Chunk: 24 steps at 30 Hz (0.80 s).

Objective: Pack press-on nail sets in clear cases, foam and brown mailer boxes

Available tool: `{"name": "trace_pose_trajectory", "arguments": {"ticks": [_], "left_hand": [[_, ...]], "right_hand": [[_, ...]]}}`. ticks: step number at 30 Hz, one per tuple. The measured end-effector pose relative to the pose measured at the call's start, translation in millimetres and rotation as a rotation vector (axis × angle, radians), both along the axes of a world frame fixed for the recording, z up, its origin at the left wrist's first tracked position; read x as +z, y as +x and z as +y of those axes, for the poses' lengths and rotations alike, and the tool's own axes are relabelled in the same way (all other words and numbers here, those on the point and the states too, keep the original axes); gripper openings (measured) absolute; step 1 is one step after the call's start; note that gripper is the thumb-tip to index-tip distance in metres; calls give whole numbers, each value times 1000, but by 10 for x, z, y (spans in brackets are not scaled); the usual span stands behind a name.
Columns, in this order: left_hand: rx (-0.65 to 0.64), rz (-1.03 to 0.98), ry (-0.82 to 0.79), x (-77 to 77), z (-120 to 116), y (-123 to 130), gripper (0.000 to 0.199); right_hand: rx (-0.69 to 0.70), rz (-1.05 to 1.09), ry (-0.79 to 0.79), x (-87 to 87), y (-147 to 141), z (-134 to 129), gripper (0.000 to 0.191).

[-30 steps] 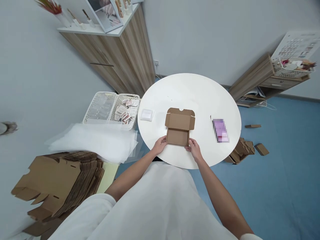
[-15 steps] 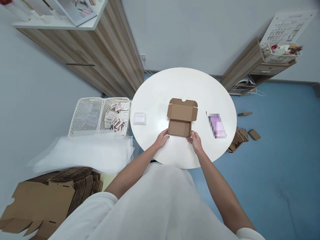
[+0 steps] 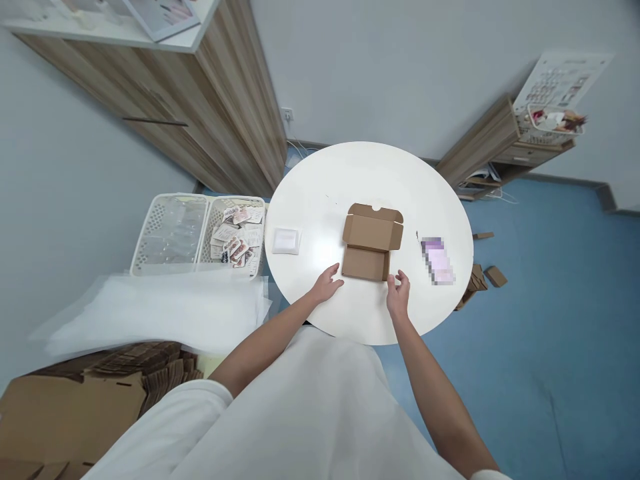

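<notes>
A small brown cardboard box (image 3: 366, 263) lies on the round white table (image 3: 360, 317), its lid and side flaps folded up and back. My left hand (image 3: 327, 283) is off the box's left front corner, thumb and fingers apart, holding nothing. Close by the right front corner is my right hand (image 3: 399, 293), its fingers parted; whether a fingertip still touches the cardboard is hard to make out. Inside, the box shows only its bare bottom. A white packet (image 3: 286, 241) rests on the table's left side, and a blurred purple item (image 3: 438, 261) on the right.
White baskets (image 3: 204, 233) left of the table hold clear plastic items and printed cards. Below them lie translucent white sheets (image 3: 165, 307) and stacked flat cardboard (image 3: 75, 413). More brown boxes (image 3: 496, 276) are on the floor at right. A wooden cabinet (image 3: 240, 100) stands behind left.
Both hands have let go of the box's front corners and drawn apart, with fingers loosened. The box stays on the table with its lid up. The view has shifted slightly.
</notes>
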<state>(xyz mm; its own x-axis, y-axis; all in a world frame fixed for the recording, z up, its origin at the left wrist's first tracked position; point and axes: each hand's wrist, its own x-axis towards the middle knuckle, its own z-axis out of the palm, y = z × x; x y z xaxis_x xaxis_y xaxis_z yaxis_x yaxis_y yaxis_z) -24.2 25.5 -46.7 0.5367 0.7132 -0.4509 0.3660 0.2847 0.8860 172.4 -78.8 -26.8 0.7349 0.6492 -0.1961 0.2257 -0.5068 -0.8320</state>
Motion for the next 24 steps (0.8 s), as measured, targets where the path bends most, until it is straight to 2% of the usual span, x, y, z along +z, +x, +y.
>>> {"name": "trace_pose_trajectory", "arguments": {"ticks": [1, 3, 5, 8, 11, 14, 18, 24], "left_hand": [[12, 8, 29, 26, 4, -42, 60], [64, 32, 128, 78, 34, -157, 54], [158, 89, 275, 119, 103, -313, 47], [347, 246, 476, 141, 285, -591, 45], [472, 417, 484, 128, 527, -839, 56], [450, 487, 391, 99, 763, -988, 67], [374, 506, 272, 47, 949, -1040, 68], [349, 460, 265, -46, 969, -1031, 63]], "right_hand": [[-21, -83, 44, 24, -55, -14, 54], [40, -172, 131, 75, -190, -11, 52], [192, -205, 174, 125, -358, 57, 51], [490, -169, 133, 181, -651, 303, 46], [707, -44, 39, 183, -952, 675, 44], [724, 112, -65, 126, -1216, 1061, 49], [656, 344, -125, 25, -1475, 1443, 59], [548, 590, -86, -20, -1690, 1667, 63]]}}
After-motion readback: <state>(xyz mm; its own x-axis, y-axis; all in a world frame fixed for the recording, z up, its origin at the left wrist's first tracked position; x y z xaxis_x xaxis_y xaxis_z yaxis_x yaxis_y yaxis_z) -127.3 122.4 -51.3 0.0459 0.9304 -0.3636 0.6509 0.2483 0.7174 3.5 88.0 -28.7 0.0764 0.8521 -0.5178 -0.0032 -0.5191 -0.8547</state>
